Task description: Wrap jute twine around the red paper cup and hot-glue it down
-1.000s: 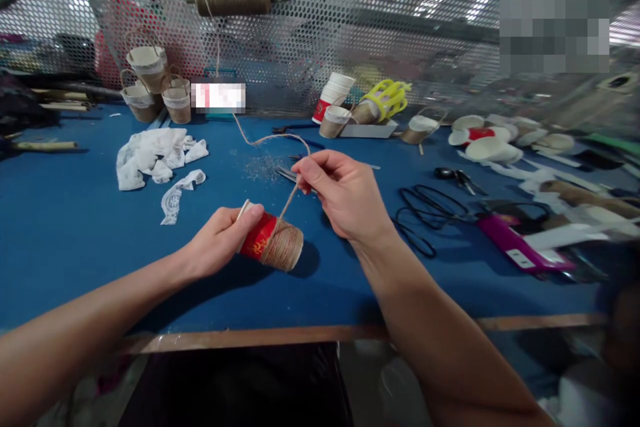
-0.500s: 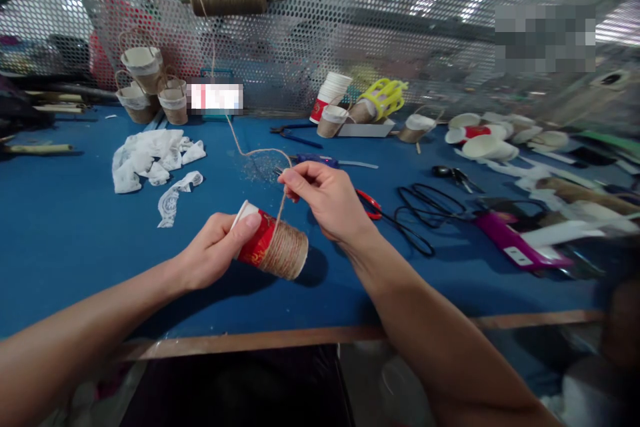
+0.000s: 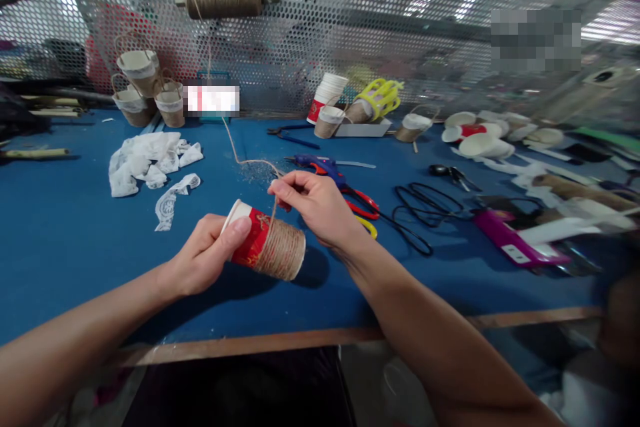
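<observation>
My left hand [image 3: 213,250] is closed around the rim end of a red and white paper cup [image 3: 249,240], which lies tilted on its side above the table. Jute twine [image 3: 281,252] is wound round the cup's base half, with bits of red showing between the turns. Just above the cup, my right hand [image 3: 313,203] pinches the running twine between thumb and fingers. From there the strand goes back over the table and up to a twine spool [image 3: 223,0] on a rod at the mesh wall.
Behind my right hand lie a blue glue gun [image 3: 320,165] and red-handled scissors [image 3: 363,203]. White lace [image 3: 145,160] is heaped at left, below several small twine-covered baskets [image 3: 137,67]. Pliers [image 3: 295,137], stacked paper cups [image 3: 330,90], a black cable [image 3: 420,213] and a purple power strip [image 3: 517,237] surround the work.
My right hand has come slightly down and left with the twine. The cup has shifted a little left in my left hand, and more of the glue gun shows.
</observation>
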`<action>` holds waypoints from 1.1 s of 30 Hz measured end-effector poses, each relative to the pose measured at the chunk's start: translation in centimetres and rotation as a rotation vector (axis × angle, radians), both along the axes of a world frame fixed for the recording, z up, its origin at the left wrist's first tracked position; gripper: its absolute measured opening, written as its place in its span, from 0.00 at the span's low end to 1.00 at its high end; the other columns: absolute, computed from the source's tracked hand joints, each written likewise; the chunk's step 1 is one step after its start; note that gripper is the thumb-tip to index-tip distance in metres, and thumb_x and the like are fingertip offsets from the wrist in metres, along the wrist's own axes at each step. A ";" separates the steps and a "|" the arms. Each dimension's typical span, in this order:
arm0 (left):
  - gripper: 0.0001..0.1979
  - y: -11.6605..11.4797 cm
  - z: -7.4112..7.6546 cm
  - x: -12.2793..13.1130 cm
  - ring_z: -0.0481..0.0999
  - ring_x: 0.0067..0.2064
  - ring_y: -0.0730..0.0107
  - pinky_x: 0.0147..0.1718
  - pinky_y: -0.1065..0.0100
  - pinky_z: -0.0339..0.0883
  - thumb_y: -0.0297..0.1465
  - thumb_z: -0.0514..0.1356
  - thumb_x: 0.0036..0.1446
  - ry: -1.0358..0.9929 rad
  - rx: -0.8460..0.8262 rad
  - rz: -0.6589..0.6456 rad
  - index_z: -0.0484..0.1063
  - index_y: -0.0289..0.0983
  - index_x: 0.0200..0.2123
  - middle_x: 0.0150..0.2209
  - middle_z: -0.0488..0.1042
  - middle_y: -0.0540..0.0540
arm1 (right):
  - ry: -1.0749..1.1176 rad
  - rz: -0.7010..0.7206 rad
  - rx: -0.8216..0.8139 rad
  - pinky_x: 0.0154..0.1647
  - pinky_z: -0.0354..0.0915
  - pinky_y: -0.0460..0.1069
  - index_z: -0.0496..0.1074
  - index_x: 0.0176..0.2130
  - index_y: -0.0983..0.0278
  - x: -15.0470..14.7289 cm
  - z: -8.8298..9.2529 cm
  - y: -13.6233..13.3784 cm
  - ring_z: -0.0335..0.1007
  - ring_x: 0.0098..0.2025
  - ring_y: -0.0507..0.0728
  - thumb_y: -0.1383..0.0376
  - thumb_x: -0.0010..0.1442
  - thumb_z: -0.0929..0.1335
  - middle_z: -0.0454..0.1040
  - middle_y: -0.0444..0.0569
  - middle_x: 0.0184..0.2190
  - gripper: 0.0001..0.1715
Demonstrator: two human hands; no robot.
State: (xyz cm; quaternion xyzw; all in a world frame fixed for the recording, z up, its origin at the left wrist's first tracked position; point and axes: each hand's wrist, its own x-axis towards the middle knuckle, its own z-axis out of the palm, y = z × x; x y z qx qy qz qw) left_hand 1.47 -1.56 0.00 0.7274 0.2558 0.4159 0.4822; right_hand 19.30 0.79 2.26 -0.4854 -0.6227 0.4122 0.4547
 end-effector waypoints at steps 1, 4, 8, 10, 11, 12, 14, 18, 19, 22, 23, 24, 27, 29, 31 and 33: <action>0.25 0.0 0.0 0.0 0.48 0.18 0.79 0.17 0.74 0.50 0.40 0.45 0.62 0.003 0.013 0.001 0.59 0.35 0.15 0.15 0.54 0.54 | 0.002 0.002 -0.002 0.26 0.59 0.45 0.70 0.25 0.66 0.0 0.0 0.0 0.60 0.22 0.47 0.59 0.51 0.68 0.67 0.41 0.19 0.11; 0.25 0.1 0.2 0.0 0.49 0.18 0.79 0.16 0.73 0.50 0.40 0.45 0.61 0.011 0.023 0.010 0.59 0.35 0.15 0.15 0.54 0.54 | 0.013 -0.013 0.004 0.26 0.59 0.45 0.70 0.26 0.66 0.1 0.2 0.0 0.60 0.22 0.47 0.60 0.51 0.68 0.68 0.41 0.19 0.10; 0.25 0.1 0.2 0.0 0.48 0.18 0.79 0.16 0.73 0.50 0.40 0.45 0.62 0.012 0.028 0.006 0.60 0.35 0.16 0.15 0.54 0.54 | 0.023 -0.034 0.027 0.26 0.59 0.45 0.71 0.26 0.66 0.2 0.4 -0.1 0.60 0.22 0.47 0.62 0.52 0.68 0.68 0.41 0.19 0.09; 0.24 0.1 0.0 0.0 0.49 0.18 0.79 0.17 0.73 0.51 0.38 0.44 0.62 0.020 0.069 -0.001 0.60 0.35 0.16 0.15 0.55 0.54 | 0.019 -0.021 0.016 0.26 0.59 0.45 0.70 0.25 0.66 0.1 0.4 -0.1 0.60 0.22 0.47 0.61 0.51 0.68 0.68 0.41 0.19 0.09; 0.24 0.1 -0.1 -0.1 0.50 0.18 0.78 0.17 0.73 0.51 0.38 0.44 0.62 0.023 0.100 -0.006 0.61 0.35 0.16 0.16 0.55 0.54 | 0.012 -0.009 0.006 0.26 0.58 0.45 0.70 0.25 0.66 0.0 0.3 -0.2 0.60 0.22 0.47 0.61 0.52 0.68 0.67 0.41 0.19 0.10; 0.24 0.1 -0.1 -0.1 0.51 0.18 0.78 0.18 0.73 0.52 0.37 0.44 0.63 0.025 0.134 -0.010 0.61 0.35 0.17 0.16 0.56 0.53 | 0.003 0.005 -0.002 0.25 0.58 0.45 0.70 0.25 0.66 0.0 0.3 -0.2 0.60 0.22 0.47 0.61 0.52 0.68 0.67 0.41 0.19 0.10; 0.23 0.1 -0.2 -0.1 0.52 0.19 0.78 0.19 0.72 0.53 0.35 0.44 0.63 0.019 0.194 -0.016 0.60 0.35 0.17 0.16 0.56 0.53 | -0.017 0.034 -0.017 0.25 0.58 0.45 0.70 0.25 0.66 -0.2 0.2 -0.3 0.60 0.22 0.47 0.60 0.52 0.68 0.67 0.41 0.19 0.11; 0.21 0.0 -0.1 -0.2 0.55 0.20 0.78 0.20 0.73 0.53 0.32 0.44 0.63 -0.003 0.266 -0.026 0.59 0.35 0.18 0.17 0.58 0.53 | -0.030 0.073 -0.056 0.26 0.57 0.45 0.69 0.25 0.66 -0.5 0.1 -0.5 0.59 0.22 0.47 0.59 0.52 0.67 0.66 0.41 0.19 0.12; 0.21 0.0 -0.1 -0.2 0.55 0.20 0.78 0.21 0.73 0.54 0.31 0.44 0.63 -0.006 0.281 -0.024 0.59 0.35 0.18 0.18 0.59 0.53 | -0.025 0.081 -0.064 0.26 0.57 0.45 0.69 0.25 0.66 -0.5 0.0 -0.6 0.59 0.22 0.47 0.59 0.52 0.67 0.66 0.41 0.19 0.12; 0.19 0.1 0.0 -0.3 0.57 0.21 0.78 0.22 0.73 0.55 0.29 0.44 0.63 -0.014 0.325 -0.017 0.60 0.35 0.19 0.19 0.62 0.52 | -0.014 0.107 -0.090 0.25 0.56 0.45 0.69 0.25 0.66 -0.5 -0.1 -0.6 0.59 0.22 0.47 0.58 0.52 0.67 0.66 0.41 0.19 0.13; 0.19 0.1 0.0 -0.3 0.57 0.21 0.78 0.22 0.73 0.55 0.28 0.44 0.63 -0.018 0.336 -0.018 0.61 0.35 0.20 0.19 0.62 0.52 | -0.017 0.116 -0.100 0.24 0.55 0.45 0.69 0.26 0.66 -0.5 -0.1 -0.6 0.59 0.22 0.47 0.58 0.52 0.67 0.66 0.41 0.20 0.13; 0.18 0.1 0.0 -0.3 0.57 0.21 0.78 0.22 0.73 0.55 0.28 0.44 0.63 -0.024 0.348 -0.019 0.61 0.35 0.20 0.19 0.62 0.52 | -0.020 0.125 -0.110 0.24 0.55 0.45 0.69 0.26 0.66 -0.6 -0.1 -0.6 0.59 0.22 0.47 0.58 0.51 0.67 0.66 0.41 0.20 0.13; 0.18 0.1 0.1 -0.3 0.57 0.21 0.78 0.22 0.73 0.55 0.27 0.45 0.62 -0.030 0.376 -0.029 0.60 0.36 0.20 0.19 0.61 0.52 | -0.032 0.149 -0.142 0.23 0.53 0.45 0.68 0.25 0.66 -0.5 -0.2 -0.5 0.57 0.22 0.47 0.56 0.50 0.68 0.66 0.41 0.20 0.14; 0.18 0.0 0.1 -0.2 0.57 0.20 0.78 0.22 0.73 0.55 0.27 0.45 0.62 -0.027 0.383 -0.028 0.60 0.36 0.19 0.19 0.61 0.53 | -0.042 0.165 -0.171 0.23 0.52 0.45 0.68 0.25 0.66 -0.5 -0.2 -0.4 0.56 0.22 0.47 0.56 0.49 0.68 0.65 0.41 0.20 0.15; 0.19 0.0 0.0 -0.2 0.56 0.20 0.78 0.21 0.73 0.54 0.28 0.45 0.62 -0.014 0.363 -0.009 0.59 0.36 0.18 0.18 0.60 0.53 | -0.055 0.183 -0.204 0.24 0.52 0.45 0.68 0.25 0.66 -0.5 -0.3 -0.3 0.56 0.22 0.47 0.56 0.49 0.68 0.65 0.41 0.20 0.15; 0.20 0.0 -0.1 -0.2 0.54 0.19 0.78 0.20 0.73 0.53 0.29 0.45 0.63 -0.001 0.316 0.021 0.57 0.36 0.17 0.17 0.57 0.54 | -0.083 0.199 -0.230 0.25 0.53 0.45 0.69 0.25 0.66 -0.3 -0.3 -0.2 0.57 0.23 0.47 0.56 0.49 0.68 0.65 0.41 0.21 0.14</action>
